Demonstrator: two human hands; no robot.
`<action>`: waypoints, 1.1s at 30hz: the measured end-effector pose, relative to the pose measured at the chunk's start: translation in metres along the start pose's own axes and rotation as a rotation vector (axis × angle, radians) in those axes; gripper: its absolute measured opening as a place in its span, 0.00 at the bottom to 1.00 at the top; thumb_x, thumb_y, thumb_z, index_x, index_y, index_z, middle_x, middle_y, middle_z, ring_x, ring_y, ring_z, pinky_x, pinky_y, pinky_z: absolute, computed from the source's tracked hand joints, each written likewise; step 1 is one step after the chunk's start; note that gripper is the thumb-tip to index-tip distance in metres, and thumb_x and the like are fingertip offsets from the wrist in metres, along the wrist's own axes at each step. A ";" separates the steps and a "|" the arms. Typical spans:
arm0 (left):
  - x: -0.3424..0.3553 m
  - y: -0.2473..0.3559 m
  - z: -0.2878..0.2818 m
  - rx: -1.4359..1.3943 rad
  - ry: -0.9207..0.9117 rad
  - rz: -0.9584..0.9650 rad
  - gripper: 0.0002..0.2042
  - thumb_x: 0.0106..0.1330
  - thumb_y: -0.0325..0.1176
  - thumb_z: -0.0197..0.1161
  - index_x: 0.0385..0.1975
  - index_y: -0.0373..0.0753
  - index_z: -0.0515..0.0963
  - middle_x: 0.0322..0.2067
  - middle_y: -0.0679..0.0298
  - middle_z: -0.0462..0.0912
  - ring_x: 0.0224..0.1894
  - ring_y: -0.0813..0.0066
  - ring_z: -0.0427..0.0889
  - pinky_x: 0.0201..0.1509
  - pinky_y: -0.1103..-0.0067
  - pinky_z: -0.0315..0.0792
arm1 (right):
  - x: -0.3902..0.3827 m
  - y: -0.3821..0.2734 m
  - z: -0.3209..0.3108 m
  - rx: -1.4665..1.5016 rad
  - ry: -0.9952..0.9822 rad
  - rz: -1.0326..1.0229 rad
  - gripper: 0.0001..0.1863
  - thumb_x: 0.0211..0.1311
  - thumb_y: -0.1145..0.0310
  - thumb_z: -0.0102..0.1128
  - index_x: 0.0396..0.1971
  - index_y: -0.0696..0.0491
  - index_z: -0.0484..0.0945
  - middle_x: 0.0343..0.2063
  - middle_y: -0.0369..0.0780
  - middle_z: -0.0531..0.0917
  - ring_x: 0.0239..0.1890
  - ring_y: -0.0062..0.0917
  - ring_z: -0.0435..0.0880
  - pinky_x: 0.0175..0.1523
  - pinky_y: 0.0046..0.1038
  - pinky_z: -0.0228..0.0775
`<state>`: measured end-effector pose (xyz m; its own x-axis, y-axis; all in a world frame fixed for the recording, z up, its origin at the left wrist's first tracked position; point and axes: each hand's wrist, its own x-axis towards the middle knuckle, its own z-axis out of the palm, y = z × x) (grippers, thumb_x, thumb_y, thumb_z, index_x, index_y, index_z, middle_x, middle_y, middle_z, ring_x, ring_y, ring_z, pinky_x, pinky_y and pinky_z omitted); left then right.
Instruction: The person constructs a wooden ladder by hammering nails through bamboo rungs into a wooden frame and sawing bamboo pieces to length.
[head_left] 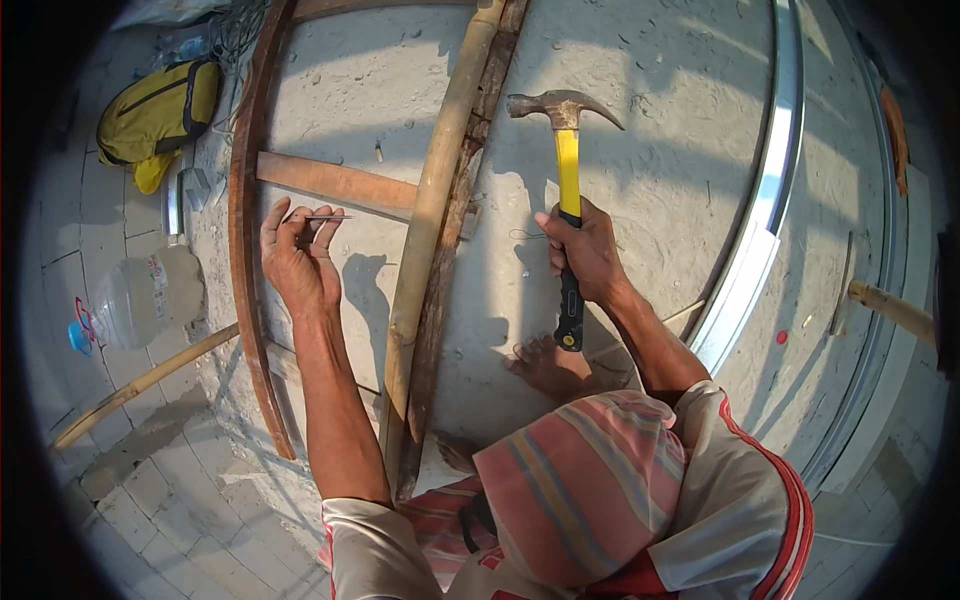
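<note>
My right hand grips the yellow-and-black handle of a claw hammer, held upright with its rusty head toward the top of view. My left hand pinches a thin dark nail between its fingers. It is over the left part of a wooden frame, near a short reddish crosspiece and a dark side rail. A long bamboo pole lies alongside a rough timber between my hands. My bare foot shows below the hammer.
A yellow-green backpack, a large water jug and a bamboo stick are at the left. Shiny metal channels run along the right over the dusty concrete, with another bamboo piece at the far right.
</note>
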<state>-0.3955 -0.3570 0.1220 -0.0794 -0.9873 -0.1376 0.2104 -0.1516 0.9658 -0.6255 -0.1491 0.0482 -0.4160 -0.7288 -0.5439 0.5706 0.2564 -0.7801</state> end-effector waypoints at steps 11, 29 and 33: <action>-0.033 -0.018 -0.010 0.330 -0.035 -0.228 0.13 0.60 0.19 0.49 0.44 0.28 0.74 0.35 0.57 0.78 0.25 0.82 0.72 0.22 0.85 0.67 | 0.004 0.015 -0.014 -0.101 0.033 0.144 0.10 0.61 0.71 0.62 0.28 0.55 0.68 0.16 0.32 0.68 0.13 0.16 0.66 0.17 0.22 0.62; -0.080 -0.049 -0.012 1.211 -0.394 -0.604 0.29 0.53 0.45 0.71 0.51 0.32 0.77 0.37 0.53 0.85 0.40 0.70 0.83 0.47 0.74 0.75 | -0.003 0.033 -0.011 -0.082 -0.008 0.253 0.10 0.62 0.67 0.62 0.29 0.54 0.70 0.16 0.30 0.68 0.13 0.13 0.65 0.17 0.20 0.60; -0.079 -0.058 -0.012 1.166 -0.402 -0.652 0.28 0.51 0.41 0.72 0.49 0.30 0.77 0.38 0.52 0.85 0.40 0.67 0.84 0.49 0.75 0.75 | -0.001 0.030 -0.006 -0.040 -0.020 0.243 0.11 0.62 0.66 0.62 0.29 0.55 0.70 0.16 0.31 0.68 0.13 0.14 0.66 0.18 0.21 0.61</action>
<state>-0.3895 -0.2713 0.0740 -0.1606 -0.6439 -0.7480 -0.8797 -0.2503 0.4043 -0.6120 -0.1369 0.0235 -0.2558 -0.6552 -0.7108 0.6232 0.4503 -0.6394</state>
